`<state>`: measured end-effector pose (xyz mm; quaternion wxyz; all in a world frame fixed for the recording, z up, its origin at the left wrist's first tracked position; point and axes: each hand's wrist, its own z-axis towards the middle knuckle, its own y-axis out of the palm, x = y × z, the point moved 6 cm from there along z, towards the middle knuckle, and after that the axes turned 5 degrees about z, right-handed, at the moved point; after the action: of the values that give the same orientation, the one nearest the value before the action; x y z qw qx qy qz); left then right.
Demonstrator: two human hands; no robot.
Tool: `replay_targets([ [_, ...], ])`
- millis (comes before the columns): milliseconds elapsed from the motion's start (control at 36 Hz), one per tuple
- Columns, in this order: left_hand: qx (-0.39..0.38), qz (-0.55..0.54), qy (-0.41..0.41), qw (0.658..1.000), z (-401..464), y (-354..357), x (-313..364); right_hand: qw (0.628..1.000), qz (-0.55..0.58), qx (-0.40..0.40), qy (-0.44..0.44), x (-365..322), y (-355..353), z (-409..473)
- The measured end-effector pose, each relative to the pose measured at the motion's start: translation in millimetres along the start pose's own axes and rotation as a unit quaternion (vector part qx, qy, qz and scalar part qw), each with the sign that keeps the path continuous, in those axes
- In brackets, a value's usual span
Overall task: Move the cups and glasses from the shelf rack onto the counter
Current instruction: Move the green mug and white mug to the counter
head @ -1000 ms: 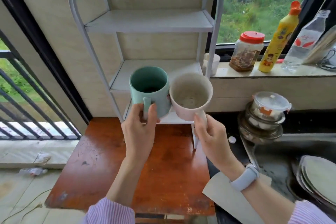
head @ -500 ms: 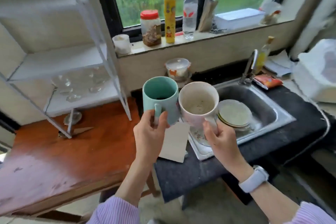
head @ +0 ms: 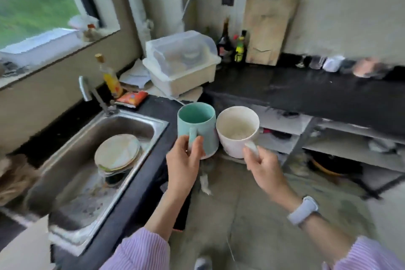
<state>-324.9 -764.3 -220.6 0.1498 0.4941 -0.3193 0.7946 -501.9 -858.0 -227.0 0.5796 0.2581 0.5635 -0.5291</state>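
My left hand (head: 183,161) grips the handle of a teal mug (head: 197,126). My right hand (head: 264,165) grips the handle of a pale pink mug (head: 237,130). Both mugs are upright, side by side and touching, held in the air over the floor between the sink and the black counter (head: 306,92). Several cups and glasses (head: 333,64) stand blurred along the far back of that counter. The shelf rack is out of view.
A steel sink (head: 92,160) with stacked plates (head: 118,152) lies to the left. A lidded plastic dish box (head: 183,62) sits in the corner, with bottles (head: 240,47) and a cutting board (head: 267,28) against the wall. Open shelves (head: 350,144) run under the counter.
The view has swung right, from the shelf rack and wooden table past the sink to the black counter. Both hands keep the same grip on the two mugs.
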Motion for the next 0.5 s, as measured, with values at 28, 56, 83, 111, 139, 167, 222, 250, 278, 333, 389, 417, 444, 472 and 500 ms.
replay_targets([
  [28,-0.020,-0.002,0.005,1.000,6,21,5,1.000,0.000,0.010,0.012,8,-15,5],
  [56,-0.039,-0.003,0.013,0.999,12,43,10,0.999,-0.001,0.021,0.024,16,-30,10],
  [83,-0.058,-0.007,0.021,0.998,19,64,15,0.999,-0.005,0.036,0.032,24,-44,16],
  [111,-0.075,-0.011,0.029,0.997,24,85,20,0.998,-0.011,0.054,0.040,31,-59,21],
  [139,-0.091,-0.017,0.035,0.995,30,105,26,0.996,-0.015,0.072,0.047,38,-74,28],
  [167,-0.107,-0.025,0.041,0.993,35,125,31,0.994,-0.019,0.089,0.055,45,-88,34],
  [222,-0.135,-0.042,0.053,0.988,48,166,40,0.990,-0.026,0.119,0.066,58,-114,48],
  [250,-0.148,-0.046,0.059,0.986,55,185,43,0.988,-0.030,0.132,0.069,65,-126,57],
  [278,-0.161,-0.051,0.064,0.984,63,206,47,0.986,-0.035,0.145,0.073,72,-137,65],
  [333,-0.190,-0.066,0.069,0.977,79,246,54,0.982,-0.046,0.168,0.077,86,-160,85],
  [389,-0.212,-0.076,0.080,0.971,98,285,60,0.977,-0.052,0.186,0.086,102,-179,110],
  [417,-0.221,-0.080,0.083,0.968,108,304,63,0.975,-0.055,0.192,0.092,110,-188,124],
  [444,-0.230,-0.086,0.082,0.966,119,323,66,0.974,-0.060,0.196,0.099,118,-197,140],
  [472,-0.238,-0.092,0.079,0.964,130,340,67,0.972,-0.062,0.199,0.108,125,-205,156],
  [500,-0.245,-0.096,0.077,0.962,141,356,69,0.971,-0.062,0.201,0.117,133,-213,172],
])
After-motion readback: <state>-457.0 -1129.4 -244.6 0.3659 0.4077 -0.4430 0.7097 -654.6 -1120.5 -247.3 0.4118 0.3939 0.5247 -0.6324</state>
